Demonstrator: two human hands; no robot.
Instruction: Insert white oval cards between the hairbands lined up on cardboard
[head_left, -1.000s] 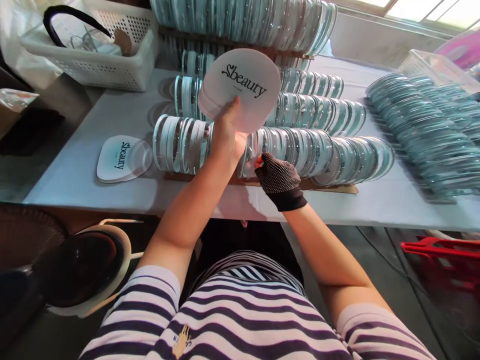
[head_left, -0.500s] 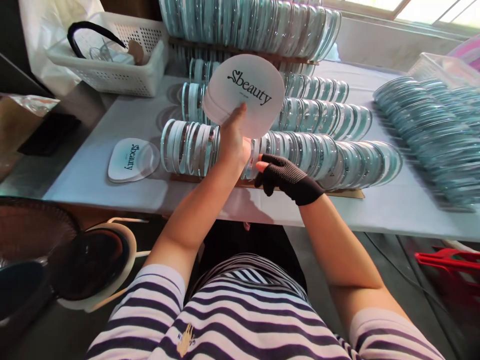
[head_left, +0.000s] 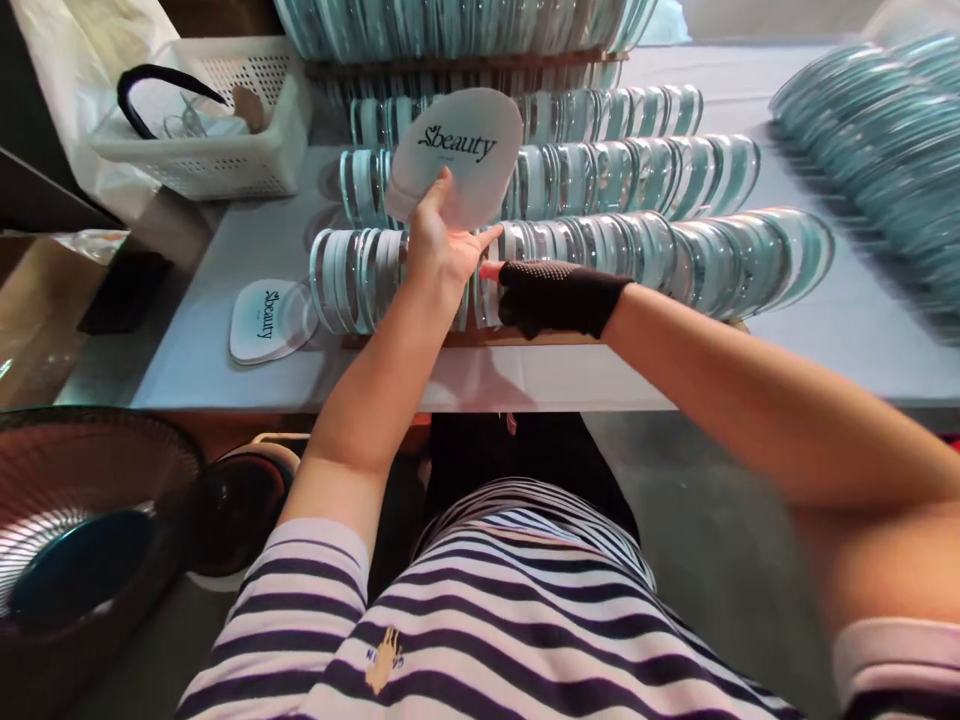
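Far left: a fan (head_left: 82,560) stands below the level of your tabletop (head_left: 196,368). Behind, a white basket (head_left: 206,172) sits at the back left, a black band (head_left: 166,74) arching over its contents. Nearer you, a second set of printed cards (head_left: 262,312) lies flat, just beside the left end of the front row of clear discs (head_left: 592,243).

Centre: your bare left hand (head_left: 441,245) grips a stack of white rounded cards (head_left: 480,165), raised in front of the rear rows. Your thumb presses the top card below its "beauty" lettering; the cards extend up and beyond it. One finger points right, over the front row.

Right of that: your right hand (head_left: 553,298), in a dark dotted glove, is at the near side of the front row, fingers mostly curled. A bare fingertip (head_left: 489,270) is just below the left hand's pointing finger; cannot tell whether these fingers hold a disc. The row runs on past your glove.

Far right: more clear discs (head_left: 881,165) stand in a slanting bank, well apart from both hands.
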